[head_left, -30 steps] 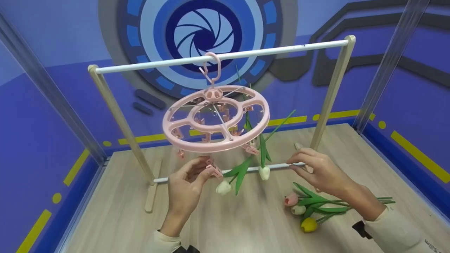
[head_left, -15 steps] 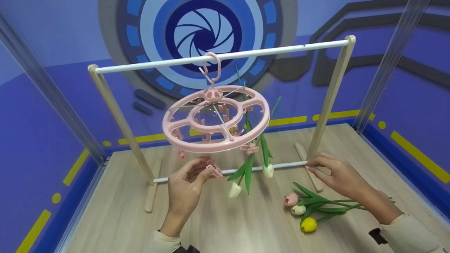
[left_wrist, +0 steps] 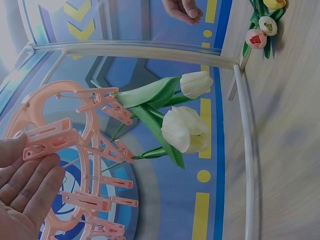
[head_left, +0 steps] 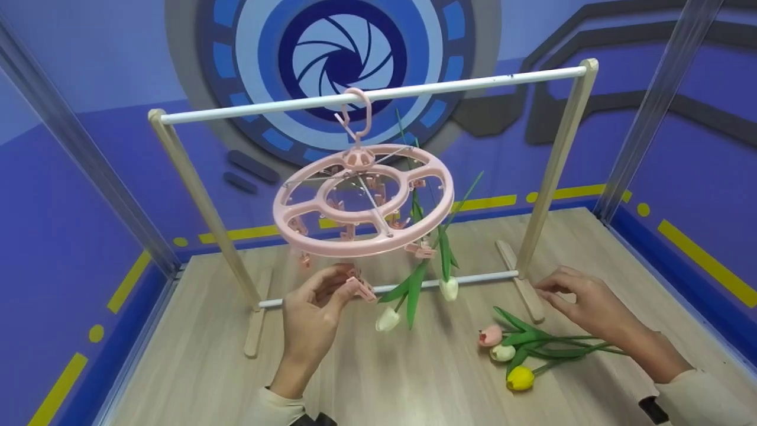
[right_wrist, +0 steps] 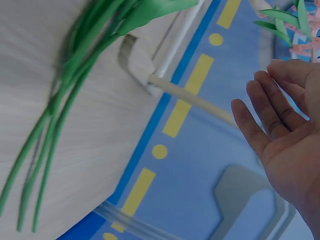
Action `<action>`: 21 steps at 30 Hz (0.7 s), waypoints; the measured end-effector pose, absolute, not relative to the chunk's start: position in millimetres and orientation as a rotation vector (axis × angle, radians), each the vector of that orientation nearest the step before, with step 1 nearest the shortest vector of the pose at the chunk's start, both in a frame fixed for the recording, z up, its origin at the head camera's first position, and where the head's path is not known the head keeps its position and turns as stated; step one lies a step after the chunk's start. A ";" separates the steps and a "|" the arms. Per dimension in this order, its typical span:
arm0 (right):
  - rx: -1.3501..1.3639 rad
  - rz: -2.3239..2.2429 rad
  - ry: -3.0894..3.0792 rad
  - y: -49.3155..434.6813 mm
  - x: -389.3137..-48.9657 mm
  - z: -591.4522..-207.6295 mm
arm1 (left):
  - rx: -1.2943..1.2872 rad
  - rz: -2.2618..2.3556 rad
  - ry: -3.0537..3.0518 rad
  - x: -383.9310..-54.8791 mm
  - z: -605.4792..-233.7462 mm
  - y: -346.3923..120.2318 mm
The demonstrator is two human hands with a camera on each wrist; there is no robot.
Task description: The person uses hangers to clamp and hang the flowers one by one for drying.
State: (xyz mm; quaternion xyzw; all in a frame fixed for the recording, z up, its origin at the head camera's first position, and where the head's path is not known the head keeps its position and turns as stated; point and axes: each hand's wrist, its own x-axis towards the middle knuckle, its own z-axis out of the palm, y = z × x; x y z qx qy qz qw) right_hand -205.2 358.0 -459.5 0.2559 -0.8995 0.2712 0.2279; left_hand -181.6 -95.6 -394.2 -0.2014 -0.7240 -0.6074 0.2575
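Note:
My left hand [head_left: 313, 322] pinches a pink clothespin [head_left: 361, 288] that hangs at the front of a round pink clip hanger [head_left: 307, 241]. Just right of it, two white tulips dangle heads down from the hanger's clips, one white tulip [head_left: 387, 319] lower and nearer, the other white tulip [head_left: 449, 289] behind it. The left wrist view shows the clothespin [left_wrist: 50, 139] between thumb and fingers, with no stem in it. My right hand [head_left: 582, 299] is in the air by the rack's right foot, holding nothing, its fingers loosely bent in the right wrist view.
A rack with a white top bar [head_left: 449, 89] and wooden posts carries the hanger. On the table [head_left: 414, 378] at the right lie a pink tulip [head_left: 490, 335], a white tulip [head_left: 502, 353] and a yellow tulip [head_left: 520, 378], stems toward my right forearm. Printed blue walls [head_left: 118, 177] surround the table.
My right hand has moved right and slightly down, away from the hanging tulips. Both hanging tulips have swung a little. My left hand keeps its pinch on the clothespin.

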 end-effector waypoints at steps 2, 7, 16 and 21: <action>0.681 0.731 -2.509 362.6 -204.0 -464.0 | -0.547 -1.655 -1.964 -181.5 -394.1 -95.7; 0.644 0.753 -2.599 373.3 -200.7 -474.8 | -0.540 -1.672 -1.970 -181.1 -393.9 -96.3; 0.570 0.797 -2.785 386.6 -198.3 -492.8 | -0.534 -1.686 -1.971 -181.1 -393.4 -96.1; 0.569 0.818 -2.866 394.6 -197.8 -502.9 | -0.535 -1.698 -1.962 -181.3 -393.7 -96.1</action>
